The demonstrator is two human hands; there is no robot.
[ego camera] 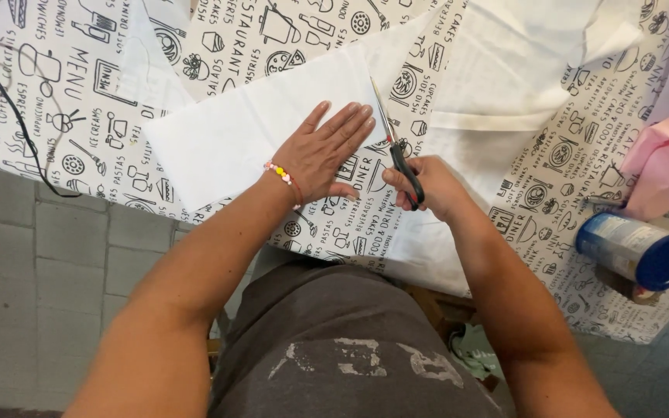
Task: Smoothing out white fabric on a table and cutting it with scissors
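We're looking down at what seems a home craft or sewing corner, a table dressed in a white tablecloth printed all over with black café and menu doodles. White fabric pieces lie spread across it, scissors are out, pink cloth is bunched at the right edge beside a blue-lidded tin. Below the table edge, plain grey floor tiles show.

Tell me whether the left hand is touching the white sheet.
Touching. The head view shows the left hand pressed flat, palm down, on the white sheet.
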